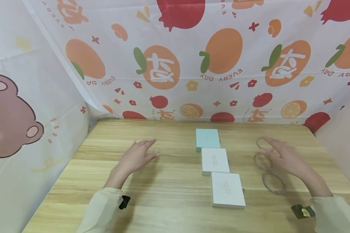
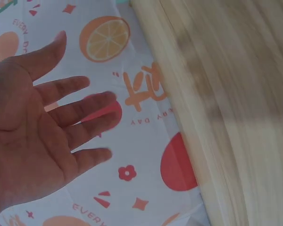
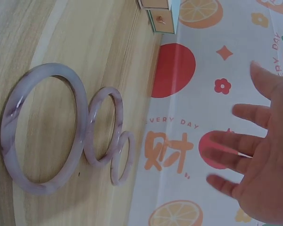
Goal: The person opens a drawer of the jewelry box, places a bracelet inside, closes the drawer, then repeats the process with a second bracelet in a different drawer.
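Note:
My left hand (image 1: 135, 157) is held over the left part of the table, fingers spread and holding nothing. In the left wrist view, its palm and loosely spread fingers show bare. My right hand (image 1: 285, 157) hovers over the right side, overlapping the far bangles in the head view; its fingers are apart and grip nothing. Three marbled lilac-grey bangles lie in a row on the wood: a near one (image 3: 9, 132), a middle one (image 3: 118, 110) and a far one (image 3: 114, 167). Left of them stand a pale teal box (image 1: 207, 138), a white box (image 1: 215, 160) and a nearer white box (image 1: 228, 189), staggered corner to corner.
The boxes have small pulls on their right sides; one drawer knob (image 3: 161, 20) shows in the right wrist view. The wooden table (image 1: 169, 207) ends at a fruit-printed cloth (image 1: 189, 81) behind. A bear-printed cloth (image 1: 8, 116) hangs at the left.

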Demonstrator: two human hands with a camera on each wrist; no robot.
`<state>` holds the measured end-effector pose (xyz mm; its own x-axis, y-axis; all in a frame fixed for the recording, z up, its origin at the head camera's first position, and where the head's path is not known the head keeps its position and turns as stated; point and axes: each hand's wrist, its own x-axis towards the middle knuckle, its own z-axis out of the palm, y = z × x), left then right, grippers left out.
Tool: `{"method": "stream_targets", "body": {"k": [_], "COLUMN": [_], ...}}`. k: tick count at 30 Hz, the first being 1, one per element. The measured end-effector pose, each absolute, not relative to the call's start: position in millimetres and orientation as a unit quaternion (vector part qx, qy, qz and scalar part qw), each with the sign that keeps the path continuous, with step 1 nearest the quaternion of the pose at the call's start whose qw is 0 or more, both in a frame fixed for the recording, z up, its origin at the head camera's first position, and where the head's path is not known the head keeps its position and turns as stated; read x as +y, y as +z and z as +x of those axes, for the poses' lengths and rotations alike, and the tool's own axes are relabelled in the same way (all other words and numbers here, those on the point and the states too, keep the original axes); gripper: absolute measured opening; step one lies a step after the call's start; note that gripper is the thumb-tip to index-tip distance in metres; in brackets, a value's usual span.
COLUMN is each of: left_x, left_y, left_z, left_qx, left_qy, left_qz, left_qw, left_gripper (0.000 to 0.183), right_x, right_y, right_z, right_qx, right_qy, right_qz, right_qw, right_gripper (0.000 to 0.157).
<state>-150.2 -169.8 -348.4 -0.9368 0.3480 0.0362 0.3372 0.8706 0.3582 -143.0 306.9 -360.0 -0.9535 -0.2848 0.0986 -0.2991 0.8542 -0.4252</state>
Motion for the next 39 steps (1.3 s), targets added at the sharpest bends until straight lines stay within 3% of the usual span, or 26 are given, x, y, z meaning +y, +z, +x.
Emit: {"method": "stream_targets", "body": {"k": [5,15,21,32,39], "left_x": [-156,-117,-92,-58,-40], "left_y": [-348,-353,-358,-377,-386], "left_z": [-155,-155,-152,-142,-136], "left_qx": [0.962,0.94,0.924,0.896,0.878], "left_qy": [0.209,0.27,0.291,0.355,0.41], "left_qz": [0.174,0.202,0.24,0.235,0.203], "left_qw": [0.027,0.052,0.06,0.128,0.14], "left_gripper": [0.044,0.02,0.007,0.007,0.007], "right_x": [307,302,300,299,297], "right_y": [-361,-364,-368,-374,-377], "right_z": [-141,-137,-135,-135,-134], "right_qx": [-0.958,-0.955,-0.951,-0.944,-0.937], "right_qy": [0.251,0.241,0.249,0.251,0.26], "right_qz": [0.141,0.169,0.176,0.211,0.23], "right_qw": [-0.021,-0.03,-0.047,-0.044,-0.033], "right_gripper": [0.055,0.037,0.038,0.035,0.033]}}
